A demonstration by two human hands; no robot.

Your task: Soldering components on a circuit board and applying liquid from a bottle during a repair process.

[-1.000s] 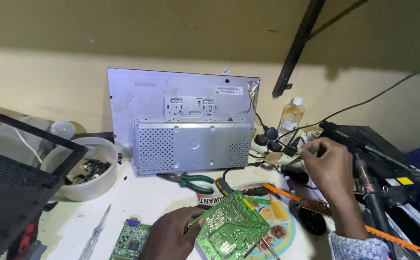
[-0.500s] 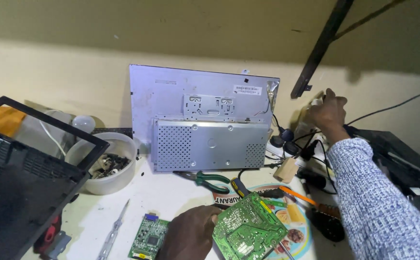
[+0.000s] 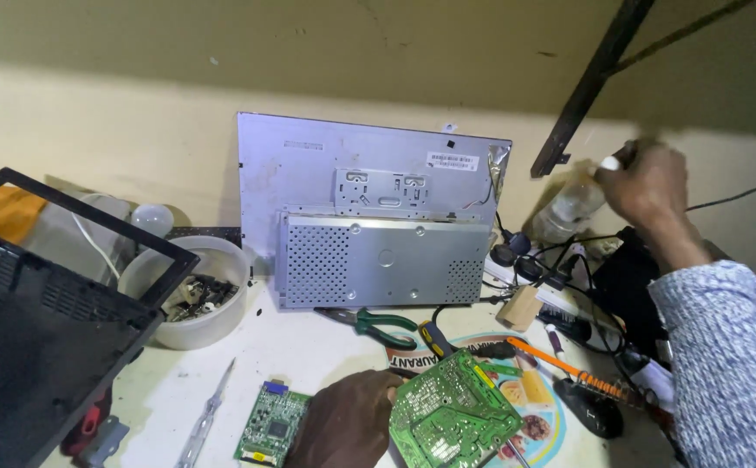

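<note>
My left hand (image 3: 348, 420) is low at the bottom centre, fingers gripping the left edge of a large green circuit board (image 3: 452, 420) that lies tilted over a round printed mat (image 3: 530, 381). At the upper right, near the wall, my right hand (image 3: 647, 186) is raised and blurred. It is closed around the cap end of a clear plastic bottle (image 3: 569, 206), which leans to the left. A grey patterned sleeve (image 3: 725, 347) covers that forearm.
A monitor's metal back panel (image 3: 378, 225) leans on the wall. A black monitor frame (image 3: 40, 329) stands at left beside a white bowl (image 3: 222, 260) of parts. A small green board (image 3: 271, 425), screwdriver (image 3: 205, 420), green-handled pliers (image 3: 374, 322), black mouse (image 3: 595, 407) and tangled cables (image 3: 534, 256) lie around.
My right hand rose from the cables on the table up toward the wall and closed on the bottle. The view shifted left. My left hand stayed on the green board.
</note>
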